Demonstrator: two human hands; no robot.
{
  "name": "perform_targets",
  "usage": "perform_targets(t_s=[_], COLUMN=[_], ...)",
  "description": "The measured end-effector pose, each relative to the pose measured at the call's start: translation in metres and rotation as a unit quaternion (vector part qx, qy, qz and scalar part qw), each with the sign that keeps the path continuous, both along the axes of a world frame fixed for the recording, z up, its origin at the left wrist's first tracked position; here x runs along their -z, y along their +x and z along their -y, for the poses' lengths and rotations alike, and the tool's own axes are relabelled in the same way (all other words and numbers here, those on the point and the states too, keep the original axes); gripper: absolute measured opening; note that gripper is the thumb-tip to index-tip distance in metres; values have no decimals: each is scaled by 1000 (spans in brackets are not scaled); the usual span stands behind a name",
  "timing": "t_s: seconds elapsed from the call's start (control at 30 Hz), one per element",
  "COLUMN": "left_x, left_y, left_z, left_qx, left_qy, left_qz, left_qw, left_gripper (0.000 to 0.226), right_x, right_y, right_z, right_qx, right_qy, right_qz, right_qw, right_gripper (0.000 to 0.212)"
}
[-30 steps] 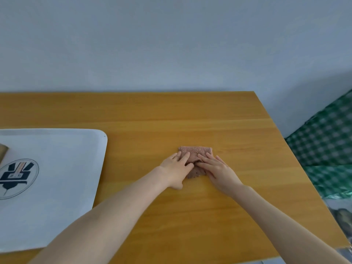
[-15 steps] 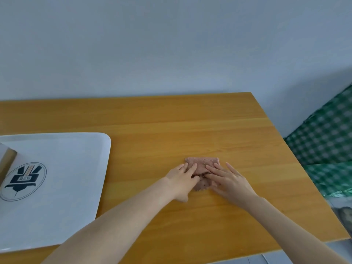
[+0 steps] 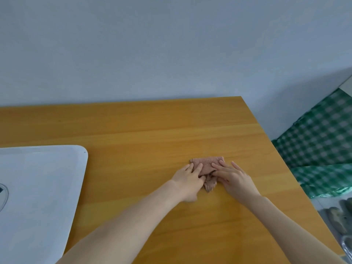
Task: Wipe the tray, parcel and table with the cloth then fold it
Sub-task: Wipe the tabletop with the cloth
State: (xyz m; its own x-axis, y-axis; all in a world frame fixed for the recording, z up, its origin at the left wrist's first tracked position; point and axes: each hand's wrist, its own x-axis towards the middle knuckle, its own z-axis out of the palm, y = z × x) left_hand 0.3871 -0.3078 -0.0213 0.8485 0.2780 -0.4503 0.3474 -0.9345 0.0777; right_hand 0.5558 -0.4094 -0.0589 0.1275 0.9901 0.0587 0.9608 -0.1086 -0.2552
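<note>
A small brownish-pink cloth point(image 3: 207, 164) lies folded on the wooden table point(image 3: 152, 130), right of centre. My left hand point(image 3: 187, 180) lies on its left part with straight fingers pressing down. My right hand point(image 3: 234, 178) lies flat on its right part, fingers spread and straight. Between my hands a crumpled corner of the cloth sticks out toward me. The white tray point(image 3: 42, 187) sits at the table's left, with only the edge of its round logo in view. The parcel is out of view.
The table's right edge point(image 3: 285, 178) runs close to my right arm. Beyond it lies green checked fabric point(image 3: 320, 149), and some grey objects point(image 3: 339, 216) sit lower down on the floor. A plain pale wall stands behind the table.
The view has shifted right, so the tray's logo and the brown parcel at the left edge have slid out of view. Both hands stay pressed on the cloth, fingers slightly shifted.
</note>
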Motion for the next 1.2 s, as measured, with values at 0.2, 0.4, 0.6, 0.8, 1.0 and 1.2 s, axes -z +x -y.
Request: perform_targets(t_s=[0.2,0.4,0.6,0.8,1.0,1.2], left_x=[1,3,4,4,5,1], left_y=[24,50,77,99,110,116], left_z=[-34,-83,-137,-183,-210,-223], left_qx=[-35,-81,-128,-167,-189,-199], left_qy=[3,0,-23,-25,-32,-32], left_qz=[-5,2,20,46,61,70], left_qw=[999,997,991,985,980,977], left_gripper=[66,64,56,45,40,41], right_x=[-3,-9,-11,-3,4,5], right_y=[21,41,63,85,97,103], right_z=[-50,-114,-163,-214,-248,-264], right_qx=[19,32,28,14,8,8], right_qy=[-27,-49,-33,-17,9,26], right_qz=[-41,-46,-64,-61,-57,-72], right_qw=[999,997,997,998,998,997], right_gripper=[29,35,41,42,37,38])
